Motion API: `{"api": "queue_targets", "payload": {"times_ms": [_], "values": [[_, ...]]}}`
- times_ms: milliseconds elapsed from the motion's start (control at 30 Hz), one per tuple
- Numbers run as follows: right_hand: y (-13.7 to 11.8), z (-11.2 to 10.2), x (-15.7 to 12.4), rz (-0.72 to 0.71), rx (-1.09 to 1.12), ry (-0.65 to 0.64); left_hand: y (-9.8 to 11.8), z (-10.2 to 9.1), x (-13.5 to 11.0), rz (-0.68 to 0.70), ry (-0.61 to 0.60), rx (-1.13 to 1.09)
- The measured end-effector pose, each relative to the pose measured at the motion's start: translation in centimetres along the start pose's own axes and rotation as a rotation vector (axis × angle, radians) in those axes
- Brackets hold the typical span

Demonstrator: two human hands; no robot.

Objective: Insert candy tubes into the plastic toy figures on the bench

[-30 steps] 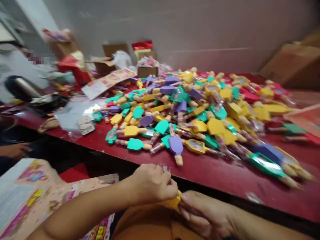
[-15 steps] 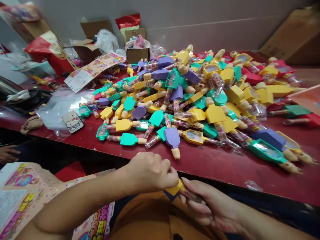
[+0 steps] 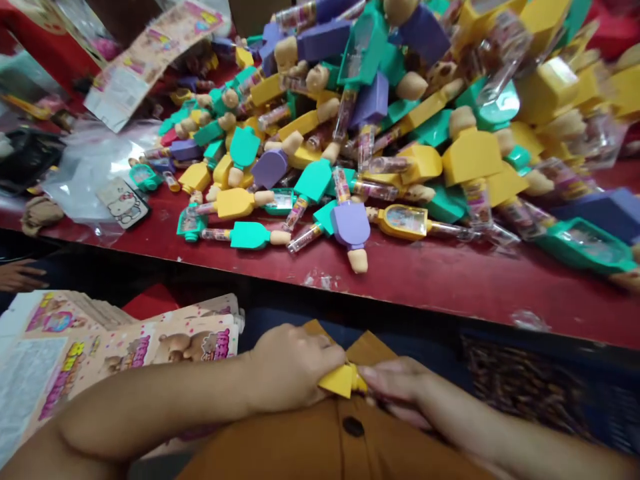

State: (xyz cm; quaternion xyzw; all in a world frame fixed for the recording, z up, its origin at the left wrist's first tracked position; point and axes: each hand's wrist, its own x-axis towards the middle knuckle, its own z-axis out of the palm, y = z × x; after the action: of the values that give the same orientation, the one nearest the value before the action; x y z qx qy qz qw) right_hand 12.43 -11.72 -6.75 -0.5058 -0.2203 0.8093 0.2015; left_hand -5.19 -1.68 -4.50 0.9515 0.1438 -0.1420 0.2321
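My left hand [image 3: 295,363] is closed around the flat end of a yellow candy-tube toy [image 3: 339,382], close against the brown clothing at my waist. At the toy's narrow end, my right hand [image 3: 404,392] grips with thumb and fingers pressed together. Both palms hide much of the toy, so its head and tube cannot be seen. Past the hands, the red table [image 3: 270,270] carries a heap of similar toys in yellow, green and purple with beige ends and clear tubes. A purple toy [image 3: 351,225] lies nearest, at the heap's front.
Printed cardboard sheets [image 3: 150,347] are stacked at the lower left, beside my left forearm. A Hello Kitty card [image 3: 123,202] rests by clear plastic bags [image 3: 80,180] on the table. Another person's hand [image 3: 23,275] shows at the left edge. Below right lies a dark patterned bundle [image 3: 520,383].
The view has tipped down and come closer to the table. Both hands have drawn nearer my waist, and the right hand has closed in on the yellow toy's narrow part.
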Motion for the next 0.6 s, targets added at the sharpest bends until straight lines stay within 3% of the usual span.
{"api": "queue_targets", "payload": {"times_ms": [67, 133, 200, 267, 333, 400, 500, 600], "values": [[0.1, -0.6, 0.6, 0.095, 0.177, -0.047, -0.3, -0.3, 0.4, -0.016, -0.009, 0.062], [-0.6, -1.2, 0.5, -0.045, 0.026, -0.034, -1.1, -1.6, 0.5, -0.026, -0.004, 0.042], [-1.6, -1.6, -0.2, -0.336, -0.397, 0.068, -2.0, -3.2, 0.3, -0.055, -0.008, -0.131], [-2.6, -1.8, -1.0, -0.696, -0.931, 0.239, -2.7, -4.5, -0.1, -0.147, -0.084, -0.428], [-3.3, -1.9, -1.8, -0.998, -1.382, 0.377, -2.9, -4.8, -0.6, -0.252, -0.216, -0.694], [-3.6, -1.8, -2.2, -1.16, -1.617, 0.395, -2.3, -4.2, -1.0, -0.296, -0.263, -0.804], [-3.4, -1.4, -2.2, -1.054, -1.514, 0.25, -0.8, -2.6, -1.6, -0.312, -0.135, -0.737], [-3.3, -1.0, -1.2, -0.658, -1.036, 0.08, 0.0, -1.5, -2.1, -0.342, -0.035, -0.559]]}}
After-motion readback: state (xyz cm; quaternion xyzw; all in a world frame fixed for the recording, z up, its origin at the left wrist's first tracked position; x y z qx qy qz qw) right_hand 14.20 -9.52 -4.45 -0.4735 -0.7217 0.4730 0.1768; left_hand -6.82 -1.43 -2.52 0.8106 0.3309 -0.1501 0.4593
